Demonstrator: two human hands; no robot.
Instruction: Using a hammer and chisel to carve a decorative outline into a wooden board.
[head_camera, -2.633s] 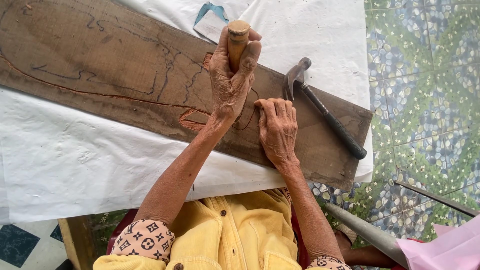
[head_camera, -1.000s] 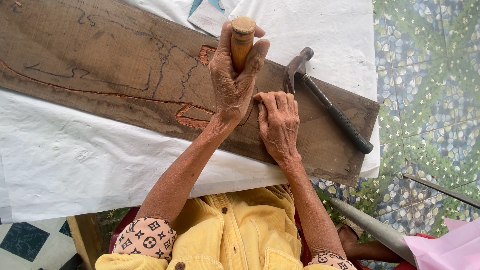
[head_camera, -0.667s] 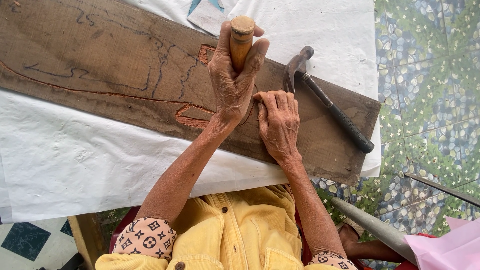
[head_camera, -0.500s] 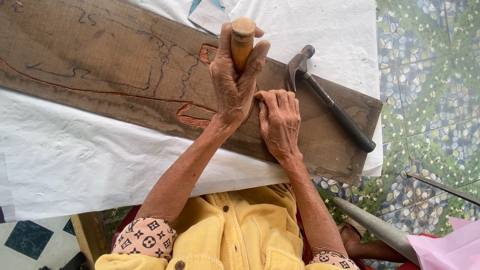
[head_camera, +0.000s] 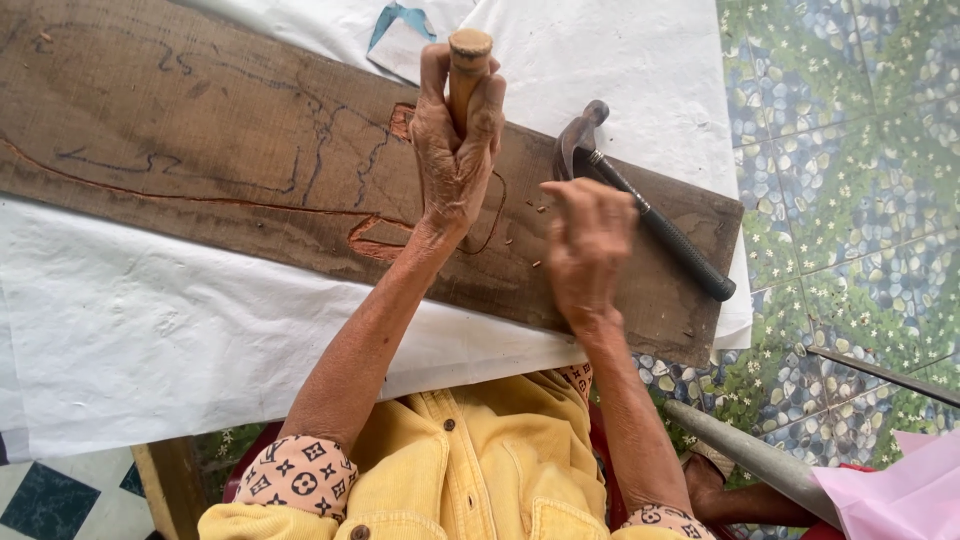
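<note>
White paper (head_camera: 150, 340) covers the table, and across it lies a long brown wooden board (head_camera: 200, 150) with drawn and partly carved outlines. Near the board's middle, the person's left hand (head_camera: 455, 150) is clenched around a wooden-handled chisel (head_camera: 468, 70), held upright; the fingers wrap the handle from both sides, and only its rounded butt shows above them at twelve o'clock. Its blade is hidden under the palm, so I cannot see where it meets the wood. Just at four o'clock from that fist, the right hand (head_camera: 588, 250) hovers over the board, blurred, fingers loosely curled and holding nothing. Small wood chips (head_camera: 535, 215) lie between the two hands. At two o'clock from the right hand rests a claw hammer (head_camera: 640, 205), its head beside the fingertips and its black handle running toward the board's right end. Beyond that edge, at three o'clock, is a pebble-patterned tile floor (head_camera: 850, 150).
</note>
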